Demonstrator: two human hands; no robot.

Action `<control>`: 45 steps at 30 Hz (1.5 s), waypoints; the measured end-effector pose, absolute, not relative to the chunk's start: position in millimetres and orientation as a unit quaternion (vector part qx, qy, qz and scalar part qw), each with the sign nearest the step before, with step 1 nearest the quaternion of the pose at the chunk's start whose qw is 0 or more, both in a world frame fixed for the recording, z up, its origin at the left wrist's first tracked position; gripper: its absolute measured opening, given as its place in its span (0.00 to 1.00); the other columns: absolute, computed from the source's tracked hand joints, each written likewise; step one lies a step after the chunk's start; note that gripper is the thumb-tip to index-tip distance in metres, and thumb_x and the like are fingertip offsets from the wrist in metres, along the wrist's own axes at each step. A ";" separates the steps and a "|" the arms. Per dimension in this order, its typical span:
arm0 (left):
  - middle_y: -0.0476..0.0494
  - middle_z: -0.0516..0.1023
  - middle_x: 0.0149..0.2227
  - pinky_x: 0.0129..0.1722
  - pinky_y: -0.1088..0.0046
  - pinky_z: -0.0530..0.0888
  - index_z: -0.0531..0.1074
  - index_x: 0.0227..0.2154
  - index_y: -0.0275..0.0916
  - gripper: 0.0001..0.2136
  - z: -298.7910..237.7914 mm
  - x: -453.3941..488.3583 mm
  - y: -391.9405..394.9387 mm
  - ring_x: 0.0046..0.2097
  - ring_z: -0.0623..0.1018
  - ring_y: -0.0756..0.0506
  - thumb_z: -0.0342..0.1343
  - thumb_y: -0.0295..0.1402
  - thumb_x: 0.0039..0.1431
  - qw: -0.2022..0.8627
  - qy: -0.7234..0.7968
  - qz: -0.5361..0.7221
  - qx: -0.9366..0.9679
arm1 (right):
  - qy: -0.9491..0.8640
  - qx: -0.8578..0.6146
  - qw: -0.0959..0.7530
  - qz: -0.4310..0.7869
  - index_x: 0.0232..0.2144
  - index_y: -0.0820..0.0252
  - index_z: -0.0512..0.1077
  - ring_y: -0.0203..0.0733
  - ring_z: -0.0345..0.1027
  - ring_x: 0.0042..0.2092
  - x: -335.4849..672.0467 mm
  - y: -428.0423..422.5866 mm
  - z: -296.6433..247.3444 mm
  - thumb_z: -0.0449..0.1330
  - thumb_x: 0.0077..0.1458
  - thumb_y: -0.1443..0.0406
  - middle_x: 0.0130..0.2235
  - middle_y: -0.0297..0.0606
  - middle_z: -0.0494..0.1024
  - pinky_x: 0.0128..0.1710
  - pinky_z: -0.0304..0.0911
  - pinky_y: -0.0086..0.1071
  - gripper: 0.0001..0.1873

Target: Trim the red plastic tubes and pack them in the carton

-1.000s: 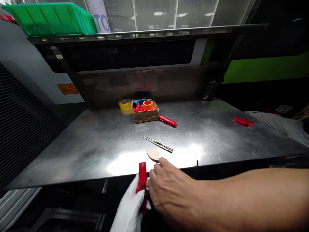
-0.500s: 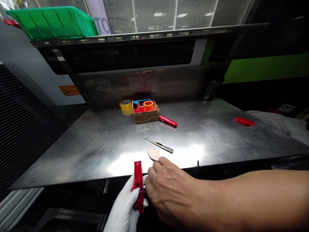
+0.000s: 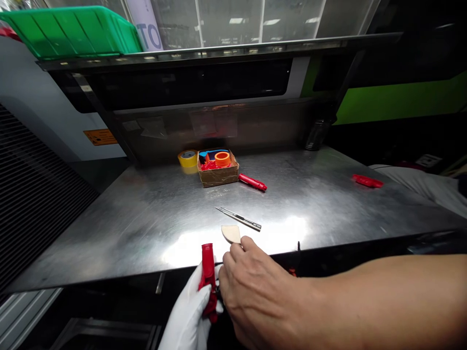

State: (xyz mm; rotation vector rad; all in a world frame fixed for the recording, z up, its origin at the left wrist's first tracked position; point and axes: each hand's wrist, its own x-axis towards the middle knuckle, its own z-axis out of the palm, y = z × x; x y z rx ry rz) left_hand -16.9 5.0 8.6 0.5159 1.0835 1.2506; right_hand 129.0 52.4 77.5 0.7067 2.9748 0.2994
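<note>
My left hand (image 3: 189, 308), in a white glove, is closed around a red plastic part (image 3: 207, 272) with a tubular upper end, held upright just in front of the table edge. My bare right hand (image 3: 248, 287) is pressed up against that part's right side with its fingers curled. A small dark bit shows between the hand and the part, but what those fingers grip is hidden. Just beyond the right knuckles lies a beige wedge-shaped piece (image 3: 231, 233) near the table edge. Farther back rests a slim silver craft knife (image 3: 239, 218), blade pointing left.
On the metal table (image 3: 146, 218) stand a cardboard box (image 3: 221, 177) with red and orange items and a yellow tape roll (image 3: 188, 158). A red tubular part (image 3: 252, 182) lies beside the box, another red piece (image 3: 368, 181) far right. A green bin (image 3: 73, 31) sits on the shelf above.
The view has shifted slightly, so the table and its things appear a little farther left. Both hands keep nearly the same pose on the red part.
</note>
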 end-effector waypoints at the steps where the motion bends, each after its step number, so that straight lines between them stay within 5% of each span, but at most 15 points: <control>1: 0.40 0.81 0.44 0.37 0.72 0.75 0.70 0.55 0.43 0.25 8.7 -16.6 5.0 0.41 0.79 0.40 0.62 0.32 0.52 0.643 0.481 0.552 0.225 | 0.968 0.227 0.036 0.096 0.32 0.68 0.73 0.52 0.62 0.34 127.5 51.9 79.1 0.58 0.52 0.61 0.32 0.50 0.72 0.40 0.56 0.50 0.13; 9: 0.41 0.80 0.45 0.43 0.67 0.74 0.72 0.53 0.43 0.25 9.6 -17.3 6.2 0.46 0.77 0.37 0.64 0.32 0.48 0.606 0.536 0.548 0.211 | 0.975 0.140 0.163 0.049 0.29 0.64 0.73 0.42 0.59 0.26 122.4 61.4 98.4 0.59 0.54 0.64 0.28 0.43 0.71 0.26 0.56 0.38 0.08; 16: 0.39 0.80 0.45 0.34 0.72 0.73 0.68 0.56 0.40 0.23 12.3 -18.0 5.7 0.31 0.77 0.47 0.57 0.31 0.57 0.644 0.486 0.560 0.188 | 0.988 0.150 0.036 0.027 0.27 0.62 0.71 0.38 0.57 0.21 130.0 69.9 77.9 0.58 0.52 0.67 0.23 0.37 0.68 0.18 0.48 0.33 0.04; 21: 0.38 0.76 0.51 0.41 0.72 0.74 0.62 0.60 0.41 0.27 4.3 -20.0 4.0 0.48 0.76 0.41 0.58 0.29 0.56 0.655 0.477 0.573 0.124 | 0.977 0.199 0.014 0.081 0.31 0.66 0.72 0.47 0.63 0.30 129.4 61.8 76.1 0.58 0.52 0.63 0.27 0.44 0.70 0.34 0.61 0.44 0.10; 30: 0.44 0.75 0.54 0.51 0.70 0.72 0.71 0.53 0.46 0.22 7.8 -14.2 6.7 0.59 0.68 0.39 0.60 0.27 0.54 0.645 0.483 0.581 0.120 | 0.967 0.246 0.035 0.059 0.43 0.74 0.73 0.59 0.63 0.44 129.4 49.7 84.8 0.57 0.54 0.63 0.44 0.58 0.72 0.51 0.53 0.57 0.19; 37: 0.40 0.78 0.50 0.52 0.62 0.71 0.72 0.52 0.45 0.23 8.6 -15.0 7.0 0.54 0.72 0.36 0.62 0.28 0.51 0.653 0.481 0.568 0.142 | 0.983 0.167 0.022 0.076 0.36 0.68 0.73 0.52 0.62 0.34 131.7 60.9 74.6 0.55 0.53 0.65 0.32 0.50 0.72 0.42 0.58 0.53 0.11; 41: 0.42 0.77 0.49 0.47 0.68 0.72 0.72 0.53 0.46 0.21 7.0 -18.7 8.6 0.49 0.75 0.40 0.60 0.29 0.55 0.670 0.472 0.549 0.163 | 0.987 0.143 0.040 0.057 0.32 0.66 0.72 0.42 0.59 0.26 129.3 68.7 75.5 0.57 0.50 0.66 0.27 0.43 0.70 0.30 0.58 0.40 0.08; 45: 0.44 0.79 0.39 0.35 0.75 0.72 0.74 0.51 0.45 0.18 4.6 -22.2 8.3 0.33 0.75 0.49 0.58 0.28 0.56 0.679 0.447 0.554 0.181 | 0.993 0.115 0.011 0.037 0.26 0.63 0.70 0.39 0.54 0.20 130.2 74.5 80.2 0.56 0.50 0.68 0.23 0.37 0.68 0.20 0.50 0.35 0.04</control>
